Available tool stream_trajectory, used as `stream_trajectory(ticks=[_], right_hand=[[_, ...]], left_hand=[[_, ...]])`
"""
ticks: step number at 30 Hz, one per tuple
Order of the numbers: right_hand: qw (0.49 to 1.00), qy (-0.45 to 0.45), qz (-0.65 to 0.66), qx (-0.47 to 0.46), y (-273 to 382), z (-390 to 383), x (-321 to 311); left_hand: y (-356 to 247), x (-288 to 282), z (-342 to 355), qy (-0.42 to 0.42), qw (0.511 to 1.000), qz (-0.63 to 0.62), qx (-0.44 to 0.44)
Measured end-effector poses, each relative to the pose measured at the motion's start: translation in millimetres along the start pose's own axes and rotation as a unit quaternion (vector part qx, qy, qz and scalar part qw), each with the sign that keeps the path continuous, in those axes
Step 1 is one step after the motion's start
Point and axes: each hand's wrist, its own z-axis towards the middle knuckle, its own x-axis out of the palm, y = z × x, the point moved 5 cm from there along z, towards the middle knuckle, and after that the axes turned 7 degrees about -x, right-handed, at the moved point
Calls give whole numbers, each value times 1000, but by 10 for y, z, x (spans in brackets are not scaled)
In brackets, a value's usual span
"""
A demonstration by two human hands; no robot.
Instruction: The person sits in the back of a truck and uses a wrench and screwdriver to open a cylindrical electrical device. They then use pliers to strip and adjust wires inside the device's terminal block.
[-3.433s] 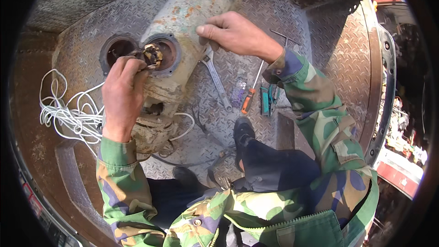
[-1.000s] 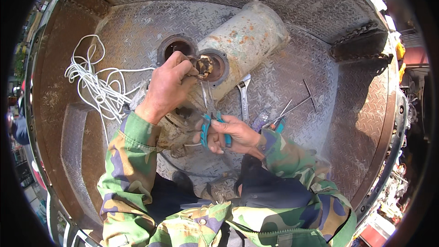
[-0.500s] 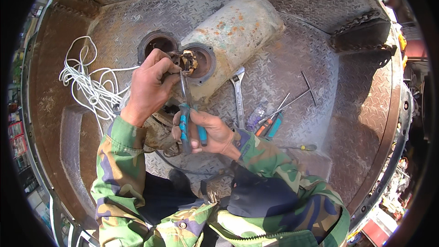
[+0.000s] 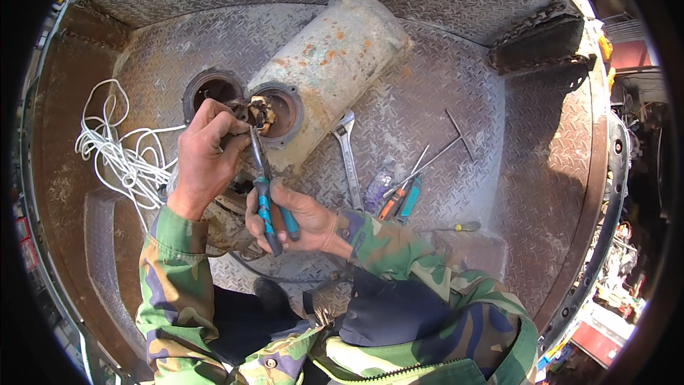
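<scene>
A loose tangle of white cord (image 4: pixel 125 160) lies at the far left on the worn metal diamond-plate floor (image 4: pixel 427 100). Next comes a dark round metal ring (image 4: pixel 189 96), beside the left hand (image 4: pixel 206 157), whose thumb and fingertips pinch the left end of a dark, tan-patched bundle (image 4: pixel 261 115). That bundle sits at the left rim of a round flanged opening in a weathered grey-beige metal cylinder (image 4: pixel 328 50) with orange rust spots. Slim pliers with teal-and-black handles (image 4: pixel 263 203) point up to the bundle's lower edge, near the left fingertips; whether their tips grip it, I cannot tell. The right hand (image 4: pixel 310 224) is wrapped about their handles, which stand slightly apart. Further right lie a silver adjustable wrench (image 4: pixel 349 160), an orange-handled screwdriver (image 4: pixel 392 203), a teal-handled tool (image 4: pixel 410 202) and a thin T-shaped metal rod (image 4: pixel 459 135).
</scene>
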Motion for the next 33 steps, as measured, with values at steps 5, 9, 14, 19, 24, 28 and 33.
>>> stream_trajectory(ticks=[5, 9, 14, 19, 24, 28, 33], right_hand=[[999, 7, 5, -44, 71, 30, 121], [999, -28, 45, -2, 34, 32, 219], [981, -115, -150, 42, 358, -58, 312], [798, -208, -548, 137, 925, -107, 647], [397, -127, -872, 256, 1346, 112, 1360], [39, 68, -966, 245, 1264, 408, 1824], [-149, 134, -946, 254, 896, 602, 2108]], left_hand=[[-72, 8, 76, 9, 1000, 13, 15], [15, -22, 28, -5, 1000, 1, -3], [15, -44, 8, -14, 999, 11, 28], [66, -51, -42, -11, 999, -3, 38], [49, -47, -19, 33, 995, 48, 81], [97, -60, -44, 48, 994, 44, 85], [94, -71, -19, 37, 994, 40, 93]])
